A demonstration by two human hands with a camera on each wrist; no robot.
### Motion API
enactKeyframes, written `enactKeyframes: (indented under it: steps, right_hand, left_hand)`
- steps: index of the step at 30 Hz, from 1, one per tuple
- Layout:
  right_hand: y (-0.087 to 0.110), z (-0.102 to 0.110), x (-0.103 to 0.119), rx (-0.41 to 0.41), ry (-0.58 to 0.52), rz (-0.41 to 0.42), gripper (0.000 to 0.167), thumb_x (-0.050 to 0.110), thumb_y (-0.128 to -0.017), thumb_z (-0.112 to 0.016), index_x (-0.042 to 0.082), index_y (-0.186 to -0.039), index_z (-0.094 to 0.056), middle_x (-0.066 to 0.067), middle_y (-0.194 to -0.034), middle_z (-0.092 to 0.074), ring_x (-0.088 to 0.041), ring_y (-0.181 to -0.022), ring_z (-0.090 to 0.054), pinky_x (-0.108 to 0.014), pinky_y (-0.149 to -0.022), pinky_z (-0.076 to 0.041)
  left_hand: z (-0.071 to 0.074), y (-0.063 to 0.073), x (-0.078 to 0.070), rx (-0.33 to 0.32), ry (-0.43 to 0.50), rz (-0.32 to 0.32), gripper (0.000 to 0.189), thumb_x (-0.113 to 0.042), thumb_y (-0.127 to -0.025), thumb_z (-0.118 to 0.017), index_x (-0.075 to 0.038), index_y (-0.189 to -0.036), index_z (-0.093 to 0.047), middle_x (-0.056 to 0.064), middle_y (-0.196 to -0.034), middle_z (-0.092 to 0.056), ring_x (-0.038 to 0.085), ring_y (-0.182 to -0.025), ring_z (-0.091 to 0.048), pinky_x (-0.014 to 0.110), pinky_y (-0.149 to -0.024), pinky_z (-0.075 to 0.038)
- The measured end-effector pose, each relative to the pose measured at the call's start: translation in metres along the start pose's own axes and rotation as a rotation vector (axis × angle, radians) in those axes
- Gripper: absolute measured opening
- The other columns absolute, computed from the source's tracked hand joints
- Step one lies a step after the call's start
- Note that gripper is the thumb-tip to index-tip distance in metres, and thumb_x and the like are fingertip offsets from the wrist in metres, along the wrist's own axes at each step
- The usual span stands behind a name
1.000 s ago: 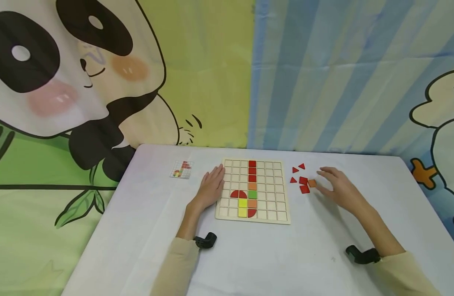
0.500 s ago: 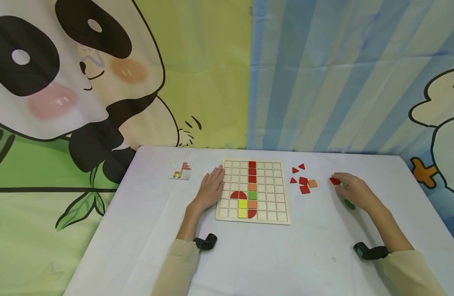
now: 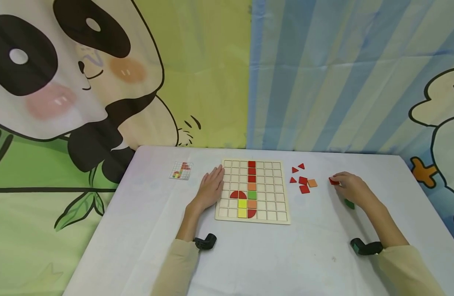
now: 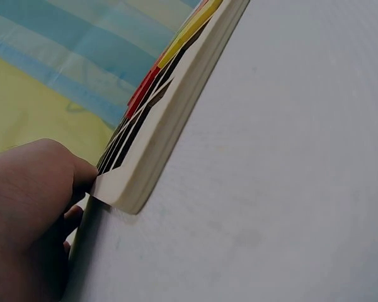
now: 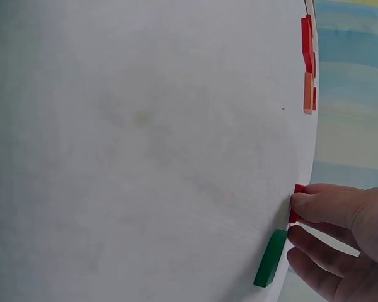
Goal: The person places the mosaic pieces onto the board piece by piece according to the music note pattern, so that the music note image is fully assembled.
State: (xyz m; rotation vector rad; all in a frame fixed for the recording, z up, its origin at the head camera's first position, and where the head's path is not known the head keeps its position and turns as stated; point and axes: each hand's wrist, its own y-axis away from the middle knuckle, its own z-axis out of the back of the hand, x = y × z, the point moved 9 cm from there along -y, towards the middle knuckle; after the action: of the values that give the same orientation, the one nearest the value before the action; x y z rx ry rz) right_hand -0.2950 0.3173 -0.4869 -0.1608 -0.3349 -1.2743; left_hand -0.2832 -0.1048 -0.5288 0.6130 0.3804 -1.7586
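In the head view my left hand [image 3: 210, 187] lies with straight fingers along the left edge of a wooden grid board [image 3: 271, 223]. The left wrist view shows its thumb [image 4: 82, 173] at the board's corner. Red, orange, green and yellow pieces fill some cells, including a column of red squares [image 3: 252, 171] and two red quarter circles [image 3: 238, 195]. Off to the right, my right hand [image 3: 354, 190] pinches a small red tile [image 5: 295, 214] between thumb and fingers; its full outline is partly covered. Close beneath that hand lies a green piece [image 5: 271, 258].
Between board and right hand are several loose pieces: small red triangles [image 3: 295, 169], red squares [image 3: 304, 189] and an orange square [image 3: 312, 183]. A pattern card [image 3: 181, 170] lies left of the board. A printed curtain [image 3: 323, 82] hangs behind the white table [image 3: 271, 263].
My right hand has moved right from beside the orange square and now pinches a red tile, the green piece showing near it. My left hand has stayed at the board's edge.
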Motion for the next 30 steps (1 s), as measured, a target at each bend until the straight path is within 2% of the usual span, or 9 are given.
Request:
enactKeyframes:
  steps: [10, 15, 19, 24, 30]
  right_hand:
    - [-0.001, 0.002, -0.001, -0.005, -0.033, 0.002, 0.034, -0.002, -0.092, -0.070, -0.018, -0.121, -0.065, -0.039, -0.124, -0.063, -0.056, -0.115, -0.059, -0.067, -0.098, -0.050]
    - [0.002, 0.002, 0.004, -0.036, 0.008, 0.025, 0.037, -0.002, -0.090, -0.072, -0.015, -0.124, -0.063, -0.039, -0.127, -0.060, -0.057, -0.117, -0.054, -0.068, -0.098, -0.049]
    - [0.002, -0.004, 0.028, -0.064, 0.054, 0.116, 0.042, 0.000, -0.088, -0.076, -0.008, -0.128, -0.065, -0.035, -0.133, -0.059, -0.055, -0.124, -0.051, -0.068, -0.102, -0.048]
    - [-0.004, -0.017, 0.061, 0.009, 0.053, 0.220, 0.035, 0.000, -0.088, -0.078, -0.007, -0.122, -0.071, -0.027, -0.125, -0.069, -0.047, -0.120, -0.062, -0.059, -0.098, -0.055]
    - [-0.013, -0.018, 0.070, 0.006, 0.078, 0.253, 0.025, -0.002, -0.085, -0.080, -0.006, -0.110, -0.076, -0.023, -0.112, -0.074, -0.042, -0.108, -0.069, -0.054, -0.091, -0.060]
  left_hand:
    - [0.001, 0.000, 0.000, 0.001, -0.009, -0.002, 0.057, -0.024, -0.112, -0.037, -0.005, -0.164, -0.024, 0.007, -0.175, -0.015, 0.026, -0.162, -0.011, 0.050, -0.132, -0.004]
    - [0.000, 0.001, 0.000, 0.012, -0.001, 0.006, 0.056, -0.025, -0.113, -0.036, -0.007, -0.165, -0.023, 0.005, -0.175, -0.014, 0.025, -0.163, -0.010, 0.049, -0.132, -0.003]
    - [-0.002, 0.002, 0.001, 0.017, -0.007, 0.010, 0.056, -0.025, -0.113, -0.035, -0.007, -0.165, -0.022, 0.004, -0.175, -0.013, 0.024, -0.163, -0.009, 0.048, -0.132, -0.003]
    - [-0.002, 0.002, 0.002, 0.007, -0.008, 0.006, 0.056, -0.024, -0.113, -0.036, -0.007, -0.165, -0.023, 0.005, -0.175, -0.014, 0.025, -0.163, -0.009, 0.048, -0.132, -0.003]
    - [0.000, 0.001, 0.000, -0.001, -0.005, -0.002, 0.057, -0.025, -0.113, -0.037, -0.006, -0.164, -0.023, 0.006, -0.175, -0.015, 0.025, -0.163, -0.010, 0.049, -0.132, -0.004]
